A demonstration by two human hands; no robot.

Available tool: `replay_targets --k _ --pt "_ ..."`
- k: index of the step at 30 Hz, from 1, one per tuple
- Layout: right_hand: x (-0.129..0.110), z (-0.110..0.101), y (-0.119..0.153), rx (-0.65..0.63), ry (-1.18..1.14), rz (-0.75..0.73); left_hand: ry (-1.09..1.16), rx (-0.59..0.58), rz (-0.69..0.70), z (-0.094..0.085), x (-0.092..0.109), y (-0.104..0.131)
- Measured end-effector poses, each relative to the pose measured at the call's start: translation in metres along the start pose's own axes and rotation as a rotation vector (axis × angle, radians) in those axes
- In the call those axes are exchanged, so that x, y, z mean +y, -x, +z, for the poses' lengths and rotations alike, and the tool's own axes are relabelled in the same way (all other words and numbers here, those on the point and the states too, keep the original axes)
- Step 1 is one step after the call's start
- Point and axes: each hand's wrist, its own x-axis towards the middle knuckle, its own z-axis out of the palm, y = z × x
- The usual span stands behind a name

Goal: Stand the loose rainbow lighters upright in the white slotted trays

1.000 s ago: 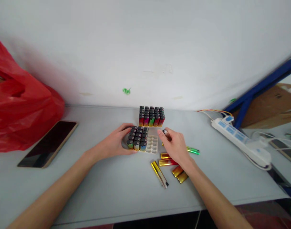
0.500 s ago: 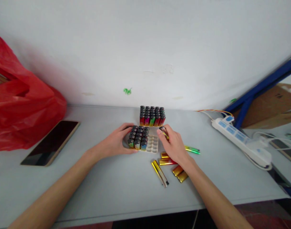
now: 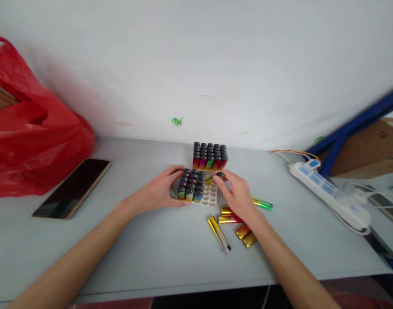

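A pale tray (image 3: 209, 199) with round sockets holds several upright lighters (image 3: 190, 184) with black tops in its left part; sockets at its right show bare. My left hand (image 3: 164, 189) is wrapped round the tray's left side. Between the thumb and fingers of my right hand (image 3: 237, 193) is a gold lighter (image 3: 210, 179), tilted over the back right sockets, its black top toward the hand. Behind the tray stands a full block of upright lighters (image 3: 210, 156). Loose gold, red and green lighters (image 3: 229, 219) lie below and beside my right hand, with a yellow and silver one (image 3: 219, 234) nearer the front.
On the grey table (image 3: 135, 266) a dark phone (image 3: 72, 189) lies at the left, beside a red plastic bag (image 3: 38, 141). A white power strip (image 3: 328, 195) with cables is at the right, near a blue metal frame (image 3: 331, 159) and a cardboard box (image 3: 367, 150).
My right hand has turned the gold lighter so that its gold end now points left over the tray's back sockets. My left hand keeps its place at the tray. The whole view has shifted slightly.
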Motion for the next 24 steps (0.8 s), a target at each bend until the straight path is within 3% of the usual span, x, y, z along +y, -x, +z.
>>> replay_targets --k 7,10,13,17,20,24 --pt "0.006 0.013 -0.010 -0.151 0.240 -0.085 -0.010 -0.025 -0.011 -0.002 0.003 0.000" --pt "0.006 0.006 -0.012 -0.158 0.205 -0.086 -0.034 -0.022 -0.010 -0.001 0.001 0.000" --pt "0.015 -0.022 -0.010 -0.084 0.092 -0.036 -0.051 -0.022 0.004 -0.001 -0.002 0.000" --pt "0.035 -0.080 0.008 0.114 0.147 0.065 -0.065 -0.023 0.004 0.000 -0.006 0.000" --pt "0.047 -0.111 0.033 0.085 0.209 0.137 -0.057 -0.014 0.004 0.000 -0.007 -0.001" --pt "0.056 -0.121 0.069 -0.049 0.235 0.162 -0.062 -0.006 0.000 0.001 -0.008 -0.001"
